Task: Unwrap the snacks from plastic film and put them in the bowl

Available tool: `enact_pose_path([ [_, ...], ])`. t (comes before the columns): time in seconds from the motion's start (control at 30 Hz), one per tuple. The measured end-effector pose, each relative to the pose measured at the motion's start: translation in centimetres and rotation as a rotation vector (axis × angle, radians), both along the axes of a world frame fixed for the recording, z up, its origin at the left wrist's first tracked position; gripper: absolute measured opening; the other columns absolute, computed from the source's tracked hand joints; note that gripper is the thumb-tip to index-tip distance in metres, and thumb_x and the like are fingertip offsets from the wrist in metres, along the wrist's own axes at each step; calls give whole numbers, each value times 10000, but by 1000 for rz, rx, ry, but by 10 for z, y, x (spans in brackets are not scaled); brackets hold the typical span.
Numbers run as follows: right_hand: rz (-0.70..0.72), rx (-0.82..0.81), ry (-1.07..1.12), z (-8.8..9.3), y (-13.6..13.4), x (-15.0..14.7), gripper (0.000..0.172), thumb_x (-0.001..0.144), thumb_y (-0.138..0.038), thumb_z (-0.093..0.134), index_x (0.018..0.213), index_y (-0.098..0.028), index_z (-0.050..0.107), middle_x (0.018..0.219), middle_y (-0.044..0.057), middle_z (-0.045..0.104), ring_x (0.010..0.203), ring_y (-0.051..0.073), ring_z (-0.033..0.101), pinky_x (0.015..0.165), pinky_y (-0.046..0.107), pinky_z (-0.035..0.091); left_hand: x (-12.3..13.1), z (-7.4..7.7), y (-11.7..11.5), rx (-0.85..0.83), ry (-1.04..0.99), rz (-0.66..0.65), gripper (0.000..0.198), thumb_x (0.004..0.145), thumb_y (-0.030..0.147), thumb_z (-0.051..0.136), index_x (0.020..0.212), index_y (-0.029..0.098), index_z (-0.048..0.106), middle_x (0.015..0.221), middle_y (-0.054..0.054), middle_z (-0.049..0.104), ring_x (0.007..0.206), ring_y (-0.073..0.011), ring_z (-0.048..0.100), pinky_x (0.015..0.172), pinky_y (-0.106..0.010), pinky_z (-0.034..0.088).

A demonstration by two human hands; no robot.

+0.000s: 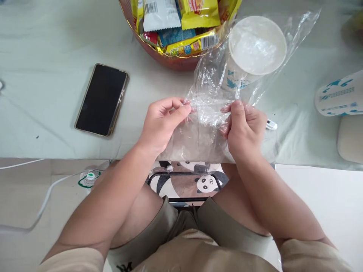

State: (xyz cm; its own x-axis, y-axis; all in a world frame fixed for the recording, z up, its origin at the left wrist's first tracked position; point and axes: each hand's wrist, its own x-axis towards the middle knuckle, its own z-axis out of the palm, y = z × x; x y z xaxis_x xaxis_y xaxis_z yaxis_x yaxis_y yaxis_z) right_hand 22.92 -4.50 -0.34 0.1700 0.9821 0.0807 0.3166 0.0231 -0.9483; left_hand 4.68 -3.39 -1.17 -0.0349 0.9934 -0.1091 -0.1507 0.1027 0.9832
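Note:
A clear plastic bag [210,115] is stretched between my two hands above the table's front edge. My left hand [166,121] pinches its left side between thumb and fingers. On the opposite side, my right hand [246,126] grips the film with the thumb on top. Beyond my hands, the far part of the bag spreads around or over a white paper cup [241,70] with blue leaf marks; I cannot tell whether the cup is inside it. A small white object [271,124] pokes out beside my right hand, mostly hidden.
A reddish bowl [176,62] of packaged snacks stands at the back. A dark-screened phone [102,100] lies to the left on the pale green tablecloth [42,113]. Another patterned paper cup [340,94] lies at the right edge. A white cable [49,194] hangs below the table at left.

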Motion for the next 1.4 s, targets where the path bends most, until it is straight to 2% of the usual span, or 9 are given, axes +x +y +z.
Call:
enact_pose_path([
  [0.23,107,-81,66,-6,4,5,594,984,-754,425,816,-232,651,445,-50,438,319,86,345,355,257,283,-8,-4,5,19,75,-90,427,777,410,855,1090,295,587,969,-9,740,803,-186,780,697,-320,647],
  [0.37,127,-51,115,-17,5,8,468,986,-686,510,1151,-271,650,495,-69,485,337,98,415,387,251,346,-11,1,0,44,111,-162,626,762,322,859,1294,336,529,821,29,751,642,-162,746,659,-305,639],
  [0.53,265,141,71,-13,-2,19,651,955,-605,614,1521,-386,379,818,-10,713,608,164,671,617,325,562,-20,13,-8,234,140,-116,338,800,249,782,1115,304,673,812,18,779,729,-179,765,701,-327,657],
  [0.67,461,262,-56,-3,-10,29,528,914,-392,714,1415,-355,551,873,11,709,775,188,700,790,375,615,-31,15,-11,496,379,-132,379,767,119,762,1099,304,756,861,-1,773,763,-177,749,714,-328,625],
  [0.87,360,396,-196,-2,-10,29,592,905,-333,689,1459,-382,488,1220,56,695,724,165,648,765,380,605,-34,17,-13,783,678,-19,325,782,62,691,973,307,785,795,3,690,652,-151,637,601,-321,534],
  [1.0,475,492,-397,5,-7,26,359,879,-213,685,1222,-319,667,830,8,678,632,154,606,642,326,535,-33,17,-13,807,754,52,209,767,128,712,841,302,801,803,-26,584,681,-163,560,582,-336,474],
  [1.13,300,508,-525,8,-5,26,22,853,-253,697,834,-264,697,719,20,576,647,171,575,592,340,490,-35,16,-10,925,732,204,70,697,200,769,716,264,785,1004,-83,524,988,-247,580,710,-373,527],
  [1.27,344,540,-344,9,-8,26,277,856,-221,692,651,-230,506,1000,85,656,923,235,676,790,432,569,-36,18,-12,769,553,96,97,790,302,752,711,251,726,1263,-67,625,1303,-308,562,1086,-501,507],
  [1.4,434,371,79,13,-15,19,280,950,-385,667,810,-251,465,1038,45,720,1054,240,718,945,472,577,-31,15,-14,541,176,-39,191,895,437,735,808,280,669,858,12,749,973,-220,758,1048,-482,582],
])
